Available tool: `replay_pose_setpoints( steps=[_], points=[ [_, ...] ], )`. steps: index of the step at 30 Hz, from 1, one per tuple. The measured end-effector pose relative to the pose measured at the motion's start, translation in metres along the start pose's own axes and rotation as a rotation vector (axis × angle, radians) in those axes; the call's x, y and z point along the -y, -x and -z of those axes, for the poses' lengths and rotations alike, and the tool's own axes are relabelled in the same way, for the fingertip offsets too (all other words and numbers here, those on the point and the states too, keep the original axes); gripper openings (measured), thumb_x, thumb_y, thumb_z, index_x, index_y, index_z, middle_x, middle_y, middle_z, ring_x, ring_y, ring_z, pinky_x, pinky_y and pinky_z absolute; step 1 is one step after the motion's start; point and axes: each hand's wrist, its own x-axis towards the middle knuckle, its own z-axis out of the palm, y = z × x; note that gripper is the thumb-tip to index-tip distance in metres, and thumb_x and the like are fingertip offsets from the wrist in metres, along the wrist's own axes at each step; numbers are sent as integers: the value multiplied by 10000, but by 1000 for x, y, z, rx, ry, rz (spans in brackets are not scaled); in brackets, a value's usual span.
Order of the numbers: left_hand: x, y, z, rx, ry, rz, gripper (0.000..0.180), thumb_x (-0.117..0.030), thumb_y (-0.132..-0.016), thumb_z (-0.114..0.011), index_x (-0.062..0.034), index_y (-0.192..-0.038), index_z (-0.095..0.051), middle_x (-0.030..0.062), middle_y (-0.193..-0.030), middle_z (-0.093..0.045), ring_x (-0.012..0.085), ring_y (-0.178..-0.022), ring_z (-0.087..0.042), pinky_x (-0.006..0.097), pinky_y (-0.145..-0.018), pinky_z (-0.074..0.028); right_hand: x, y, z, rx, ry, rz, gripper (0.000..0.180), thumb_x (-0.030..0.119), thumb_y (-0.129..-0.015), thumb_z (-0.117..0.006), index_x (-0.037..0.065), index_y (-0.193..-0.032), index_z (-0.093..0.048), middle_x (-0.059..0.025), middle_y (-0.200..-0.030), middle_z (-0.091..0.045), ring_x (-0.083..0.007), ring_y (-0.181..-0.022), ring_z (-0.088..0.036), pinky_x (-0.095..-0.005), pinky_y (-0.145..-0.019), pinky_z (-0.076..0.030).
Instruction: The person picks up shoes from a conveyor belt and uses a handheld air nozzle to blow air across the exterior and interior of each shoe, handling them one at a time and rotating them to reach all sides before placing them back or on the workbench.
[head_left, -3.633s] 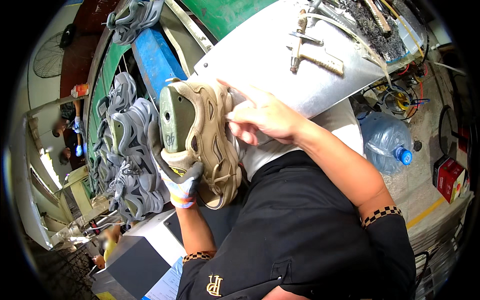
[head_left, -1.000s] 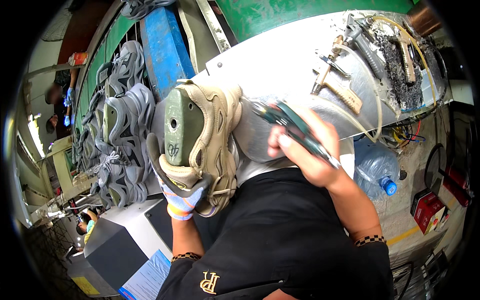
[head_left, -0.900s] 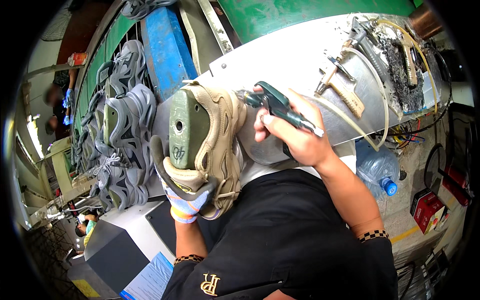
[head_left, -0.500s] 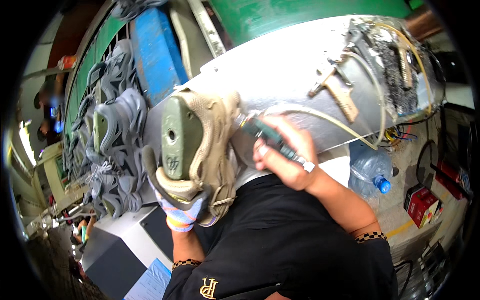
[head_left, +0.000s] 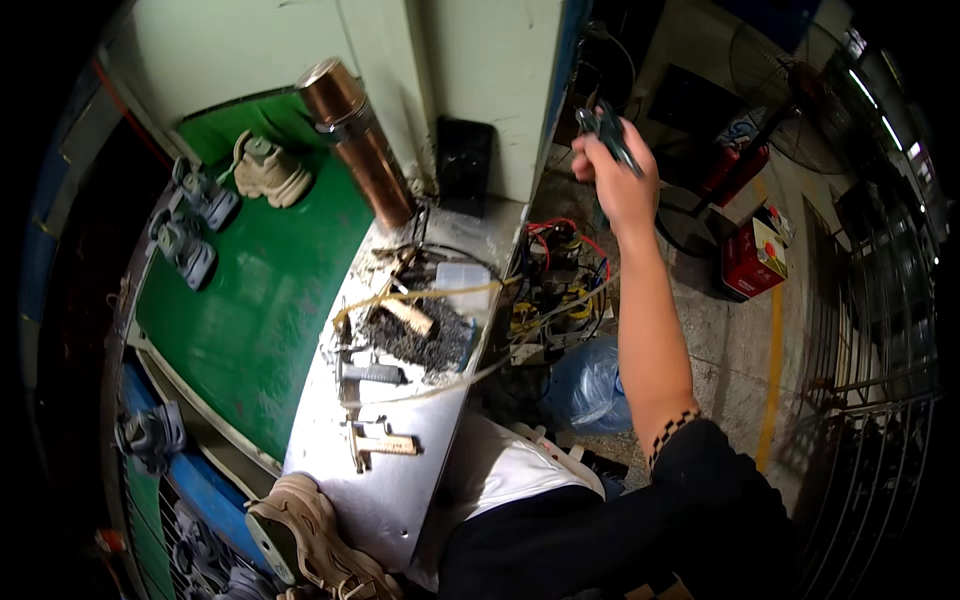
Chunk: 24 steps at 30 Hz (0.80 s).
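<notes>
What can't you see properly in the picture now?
In the head view:
Left hand: not in view, perhaps below the lower edge.
Nearest tan shoe: bottom end cut off by the lower edge.
Dark tool: partly covered by the right hand holding it.
Bluish bottle: right side hidden behind the right forearm.

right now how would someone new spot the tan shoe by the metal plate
Start at the big green surface, then follow the metal plate along its right side to the plate's lower end. The tan shoe is there, near the picture's bottom. Tan colour sets it apart from the grey shoes at left, and its place from the beige shoe far up the green surface.
</notes>
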Motion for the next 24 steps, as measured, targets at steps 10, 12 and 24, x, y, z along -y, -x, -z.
replay_pose_setpoints(
  steps=[10,12,24],
  points=[
    [8,16,25,-89,-119,20,561,-98,-778,-683,20,-1285,-473,70,-1031,-575,196,-919,-559,320,-864,-460,-68,-136,-34,-43,707,178,361,199,-799,-606,-8,-1092,-640,-260,-1009,-661,-424,-990,-618,-451,-839,-501],
    [26,34,49,-144,-149,-41,538,-87,-794,-669,20,-1284,-474,66,-1029,-571,194,-913,-556,315,-860,-459,-129,-169,-54,42,969,140,309,182,-801,-597,-33,-1017,-649,-256,-952,-668,-419,-916,-642,-463,-788,-517],
    [85,-210,169,-181,-593,159,1040,-487,-683,-801,-39,-1471,-292,200,-1454,-409,318,-1323,-430,347,-1102,-332,-219,-189,132,324,896,588,667,223,-903,-651,-56,-1419,-334,-206,-1454,-399,-336,-1310,-422,-410,-1073,-360]
  ],
)
